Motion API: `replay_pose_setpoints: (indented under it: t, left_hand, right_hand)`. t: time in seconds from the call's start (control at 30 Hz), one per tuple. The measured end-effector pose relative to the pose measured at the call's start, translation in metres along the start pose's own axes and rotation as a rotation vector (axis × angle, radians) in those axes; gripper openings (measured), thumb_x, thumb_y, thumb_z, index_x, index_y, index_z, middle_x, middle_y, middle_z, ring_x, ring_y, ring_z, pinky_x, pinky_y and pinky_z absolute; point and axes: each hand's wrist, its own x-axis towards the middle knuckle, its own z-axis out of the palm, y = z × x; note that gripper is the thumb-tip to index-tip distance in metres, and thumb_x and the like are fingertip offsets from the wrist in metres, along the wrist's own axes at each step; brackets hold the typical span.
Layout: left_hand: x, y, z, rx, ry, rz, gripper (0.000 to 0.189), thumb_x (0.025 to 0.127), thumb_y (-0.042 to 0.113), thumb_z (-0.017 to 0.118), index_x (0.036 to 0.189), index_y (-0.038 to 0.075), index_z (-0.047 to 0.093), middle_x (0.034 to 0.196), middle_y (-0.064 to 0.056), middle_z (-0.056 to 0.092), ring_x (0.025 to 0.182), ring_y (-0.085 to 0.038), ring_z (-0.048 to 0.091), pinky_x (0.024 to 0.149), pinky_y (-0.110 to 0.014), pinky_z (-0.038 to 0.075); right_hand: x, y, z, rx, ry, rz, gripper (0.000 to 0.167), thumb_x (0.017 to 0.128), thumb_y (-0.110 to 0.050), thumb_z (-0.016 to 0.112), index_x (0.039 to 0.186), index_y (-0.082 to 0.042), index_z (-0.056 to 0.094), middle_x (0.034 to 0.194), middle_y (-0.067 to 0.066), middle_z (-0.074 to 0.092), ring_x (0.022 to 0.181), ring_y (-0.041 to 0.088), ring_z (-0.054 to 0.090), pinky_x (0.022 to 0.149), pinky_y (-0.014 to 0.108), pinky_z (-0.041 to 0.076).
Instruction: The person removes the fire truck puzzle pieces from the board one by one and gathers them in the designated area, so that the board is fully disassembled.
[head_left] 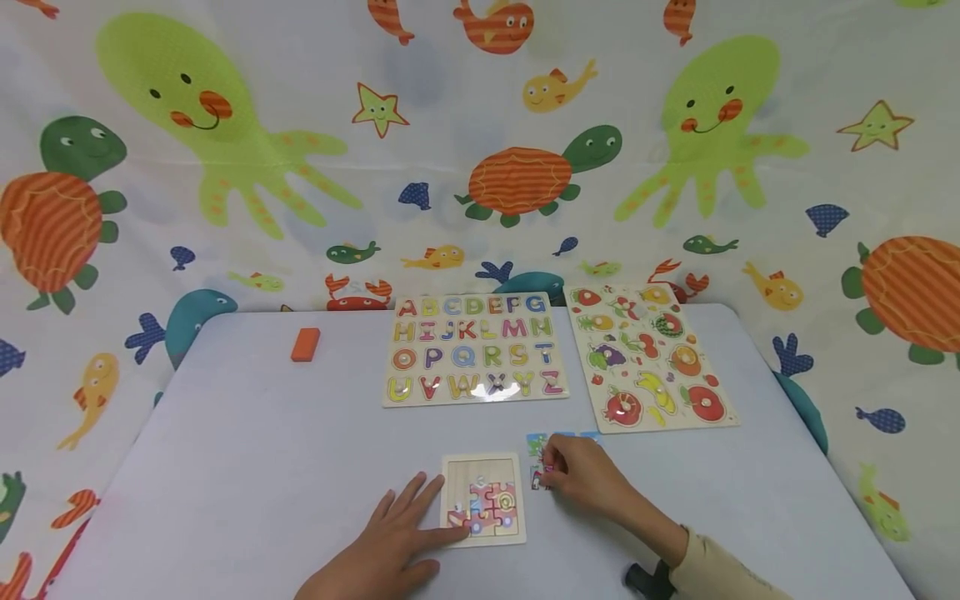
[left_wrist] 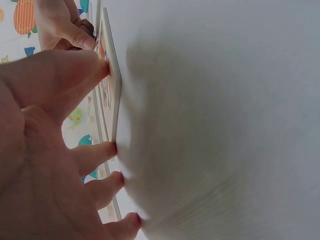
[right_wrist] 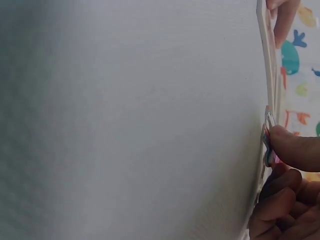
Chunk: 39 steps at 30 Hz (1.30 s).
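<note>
A small wooden jigsaw tray (head_left: 483, 460) lies near the front of the table, with several joined pink and blue pieces (head_left: 492, 506) in its lower right part. My left hand (head_left: 393, 537) is spread at the tray's left side; its thumb presses the lower edge, and other fingertips touch the left edge and the table, as the left wrist view (left_wrist: 55, 125) shows. Just right of the tray, my right hand (head_left: 588, 473) pinches a jigsaw piece (right_wrist: 270, 142) between thumb and fingers, tilted up in the right wrist view. Loose jigsaw pieces (head_left: 536, 443) lie around and partly under that hand.
Behind stand two flat wooden boards: an alphabet puzzle (head_left: 476, 350) and a fruit puzzle (head_left: 652, 358). An orange block (head_left: 305, 344) sits at the back left of the white table (head_left: 247, 467). A black object (head_left: 649, 581) is by the right sleeve. A sea-animal curtain (head_left: 420, 83) hangs behind.
</note>
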Motion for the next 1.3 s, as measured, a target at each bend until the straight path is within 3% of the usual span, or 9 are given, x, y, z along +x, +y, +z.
replay_pose_setpoints:
  t: [0.47,0.6,0.7,0.83,0.93,1.03,1.13,1.3]
  left_hand:
    - [-0.002,0.001,0.001,0.003,0.011,0.006,0.051,0.089,0.022,0.077,0.135,0.041,0.067,0.166,-0.013,0.028,0.152,-0.044,0.016,0.116,-0.073,0.015]
    - [-0.002,0.001,0.0,0.009,0.0,0.001,0.05,0.089,0.024,0.077,0.135,0.041,0.067,0.166,-0.013,0.028,0.152,-0.044,0.016,0.116,-0.073,0.016]
    - [-0.002,0.001,-0.001,0.013,-0.01,-0.004,0.049,0.09,0.025,0.077,0.135,0.042,0.066,0.166,-0.012,0.027,0.153,-0.043,0.015,0.116,-0.072,0.016]
    - [-0.002,0.002,-0.002,0.006,-0.017,-0.003,0.049,0.092,0.027,0.075,0.136,0.043,0.065,0.167,-0.011,0.026,0.153,-0.042,0.014,0.116,-0.072,0.015]
    - [-0.002,0.002,-0.001,0.006,-0.021,-0.003,0.048,0.093,0.027,0.074,0.136,0.044,0.065,0.167,-0.01,0.027,0.154,-0.042,0.015,0.116,-0.072,0.016]
    - [-0.001,0.002,-0.002,0.008,-0.026,-0.005,0.047,0.093,0.028,0.074,0.136,0.044,0.065,0.167,-0.01,0.027,0.154,-0.041,0.015,0.117,-0.071,0.016]
    - [-0.001,0.002,-0.002,0.013,-0.03,-0.012,0.047,0.093,0.028,0.075,0.135,0.045,0.065,0.167,-0.01,0.027,0.153,-0.041,0.015,0.117,-0.071,0.016]
    - [0.0,0.003,-0.004,0.01,-0.037,-0.028,0.046,0.093,0.029,0.074,0.135,0.045,0.065,0.167,-0.01,0.028,0.153,-0.04,0.016,0.117,-0.072,0.016]
  right_hand:
    - [0.002,-0.007,0.001,-0.165,-0.001,-0.038,0.025,0.085,-0.01,0.083,0.079,-0.015,0.059,0.065,-0.01,0.048,0.062,0.007,0.046,0.053,0.022,0.04]
    - [0.005,-0.01,-0.001,-0.211,-0.006,-0.114,0.02,0.085,-0.014,0.084,0.088,-0.014,0.064,0.075,-0.009,0.051,0.066,0.006,0.046,0.056,0.021,0.042]
    - [0.009,-0.016,-0.002,-0.211,-0.071,-0.219,0.019,0.087,-0.013,0.081,0.104,-0.012,0.071,0.091,-0.005,0.057,0.072,0.005,0.047,0.062,0.021,0.046]
    - [0.018,-0.028,0.003,-0.226,-0.247,-0.343,0.033,0.092,-0.015,0.077,0.124,-0.019,0.071,0.112,-0.001,0.059,0.076,0.004,0.05,0.068,0.018,0.048]
    - [0.023,-0.036,0.01,-0.292,-0.336,-0.432,0.039,0.093,-0.018,0.076,0.13,-0.028,0.069,0.118,-0.001,0.058,0.081,0.004,0.052,0.071,0.016,0.049]
    - [0.027,-0.042,0.014,-0.359,-0.36,-0.505,0.04,0.093,-0.02,0.077,0.13,-0.031,0.069,0.121,0.0,0.057,0.084,0.005,0.053,0.072,0.013,0.049]
    - [0.03,-0.046,0.016,-0.389,-0.376,-0.528,0.038,0.092,-0.02,0.079,0.128,-0.03,0.07,0.117,-0.001,0.057,0.081,0.004,0.052,0.069,0.011,0.046]
    - [0.034,-0.05,0.018,-0.374,-0.419,-0.475,0.039,0.091,-0.015,0.078,0.126,-0.029,0.069,0.11,-0.003,0.056,0.071,0.004,0.049,0.061,0.012,0.044]
